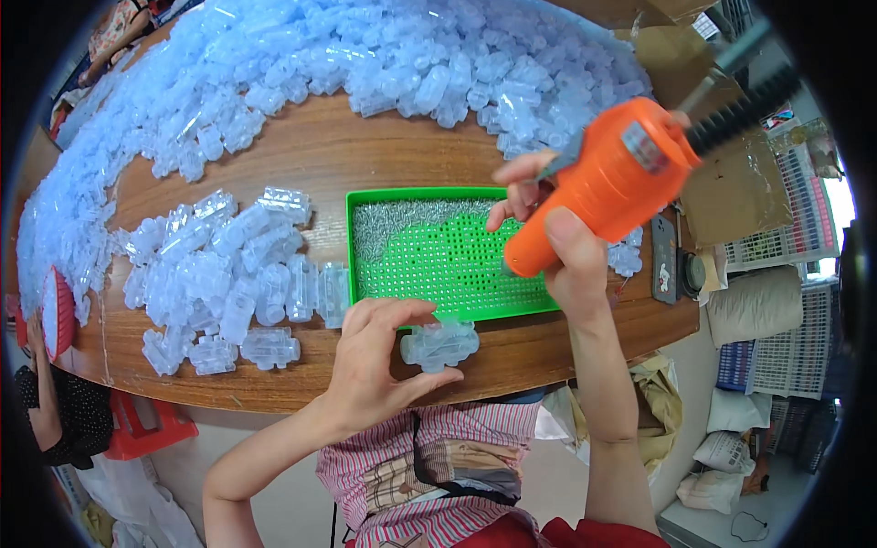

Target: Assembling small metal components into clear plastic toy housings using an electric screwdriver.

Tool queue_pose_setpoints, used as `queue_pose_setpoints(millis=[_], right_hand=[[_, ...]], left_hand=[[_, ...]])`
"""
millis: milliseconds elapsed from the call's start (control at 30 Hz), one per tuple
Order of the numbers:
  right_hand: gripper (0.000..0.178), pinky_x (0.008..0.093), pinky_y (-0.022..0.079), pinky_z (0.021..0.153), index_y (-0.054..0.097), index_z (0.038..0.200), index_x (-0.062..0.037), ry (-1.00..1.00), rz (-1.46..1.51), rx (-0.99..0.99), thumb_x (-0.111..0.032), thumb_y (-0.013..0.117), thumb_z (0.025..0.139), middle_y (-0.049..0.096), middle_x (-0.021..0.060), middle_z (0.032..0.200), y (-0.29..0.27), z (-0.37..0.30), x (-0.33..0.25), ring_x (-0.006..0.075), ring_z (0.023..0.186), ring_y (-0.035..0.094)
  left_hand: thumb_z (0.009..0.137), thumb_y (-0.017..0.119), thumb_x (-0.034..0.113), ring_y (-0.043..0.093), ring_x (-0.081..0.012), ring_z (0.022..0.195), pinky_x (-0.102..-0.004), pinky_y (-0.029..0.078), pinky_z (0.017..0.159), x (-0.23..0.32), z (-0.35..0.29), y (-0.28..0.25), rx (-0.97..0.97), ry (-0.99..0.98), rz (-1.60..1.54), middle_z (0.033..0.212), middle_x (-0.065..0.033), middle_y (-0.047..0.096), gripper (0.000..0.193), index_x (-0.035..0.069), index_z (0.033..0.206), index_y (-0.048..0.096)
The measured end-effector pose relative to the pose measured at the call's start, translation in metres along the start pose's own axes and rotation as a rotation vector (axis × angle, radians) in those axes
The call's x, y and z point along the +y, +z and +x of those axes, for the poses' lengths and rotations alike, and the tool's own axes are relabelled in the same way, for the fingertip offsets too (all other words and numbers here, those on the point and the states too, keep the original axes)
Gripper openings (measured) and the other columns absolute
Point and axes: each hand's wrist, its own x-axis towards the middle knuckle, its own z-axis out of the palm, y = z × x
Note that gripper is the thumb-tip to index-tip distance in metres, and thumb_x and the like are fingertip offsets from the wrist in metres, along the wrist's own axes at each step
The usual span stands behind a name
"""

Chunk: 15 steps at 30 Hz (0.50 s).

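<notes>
Now: picking up a screw for the clear plastic piece

Right now we judge the step to be screw pick-up. Our right hand (575, 265) is wrapped tight around an orange electric screwdriver (607, 178), fingers fully closed on its body. The tool tilts down and to the left, so its tip sits over the right part of a green tray (365, 247). Small grey screws (402, 219) lie heaped in the tray's upper left; the rest of its dotted floor is bare.

Our left hand (375, 352) is half curled, thumb and fingers pinching a clear plastic piece (441, 345). The piece rests on the worktop (365, 146) at its near edge, just below the tray and touching our fingertips.

We judge the next move calls for seating one screw on the tip, then swinging the tool down and left to the piece and lining it up with a hole. We cannot tell whether a screw is already on the tip; it is too small to see.

Left of the tray lies a loose cluster of similar clear pieces (228, 274). A far larger heap of them (365, 55) curves along the far side of the worktop. A dark flat object (664, 256) lies to the right of the tray. The path between tray and piece looks open; only the tray's raised rim lies between them.
</notes>
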Motion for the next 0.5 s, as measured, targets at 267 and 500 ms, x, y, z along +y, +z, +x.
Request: queue_pose_setpoints(millis=[267, 500], right_hand=[[0.081, 0.0269, 0.045, 0.046, 0.050, 0.109, 0.0012, -0.054, -0.102, 0.309, -0.074, 0.051, 0.079, 0.048, 0.0039, 0.060, 0.010, -0.026, 0.034, 0.0132, 0.053, 0.047], [0.085, 0.0287, 0.044, 0.044, 0.051, 0.108, 0.0006, -0.117, -0.078, 0.348, -0.078, 0.049, 0.078, 0.049, 0.0051, 0.059, 0.009, -0.030, 0.050, 0.0138, 0.054, 0.046]], left_hand=[[0.068, 0.085, 0.034, 0.056, -0.0187, 0.106, -0.0477, 0.019, 0.098, 0.007, -0.010, 0.035, 0.044, -0.064, 0.122, 0.107, 0.0006, 0.063, 0.074, 0.008, 0.122, 0.043], [0.068, 0.087, 0.034, 0.058, -0.0146, 0.107, -0.0443, 0.016, 0.096, 0.010, -0.007, 0.039, -0.053, -0.166, 0.043, 0.111, -0.0039, 0.065, 0.085, 0.008, 0.129, 0.034]])
